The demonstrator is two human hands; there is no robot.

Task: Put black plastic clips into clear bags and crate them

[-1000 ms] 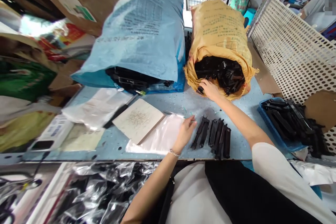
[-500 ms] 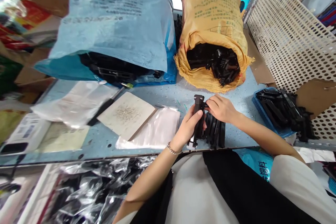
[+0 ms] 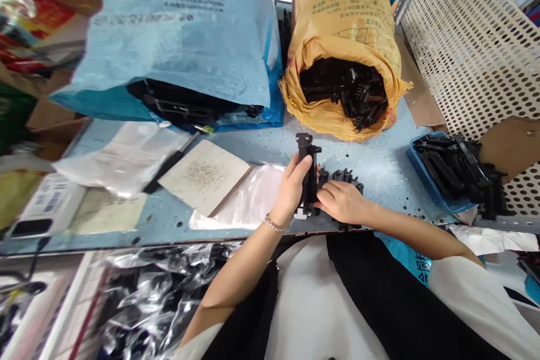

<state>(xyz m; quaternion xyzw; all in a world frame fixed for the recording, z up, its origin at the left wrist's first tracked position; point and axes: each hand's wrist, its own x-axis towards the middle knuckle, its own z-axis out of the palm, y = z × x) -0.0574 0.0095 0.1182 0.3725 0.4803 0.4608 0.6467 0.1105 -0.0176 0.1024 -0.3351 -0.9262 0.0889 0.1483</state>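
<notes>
My left hand (image 3: 292, 188) is wrapped round a long black plastic part (image 3: 309, 174) with a crosspiece at its top end, held upright over the bench edge. My right hand (image 3: 342, 201) has its fingers bent together against the lower right side of that part; what its fingertips pinch is hidden. Beneath and behind the right hand lies a row of similar black plastic parts (image 3: 341, 174), partly covered by it. A thin white plastic sheet (image 3: 240, 202) lies left of my left hand, with a square board (image 3: 205, 177) resting over it.
A yellow woven sack (image 3: 346, 22) full of black parts stands at the back, beside a large blue sack (image 3: 185, 39). On the right, a blue basket (image 3: 426, 177) of black parts sits by a perforated white panel (image 3: 468, 45). A screwdriver (image 3: 172, 163) lies left of the board.
My left hand has moved slightly left with the black part. My right hand has slid down from the part's upper end to its lower side. The view has shifted a little.
</notes>
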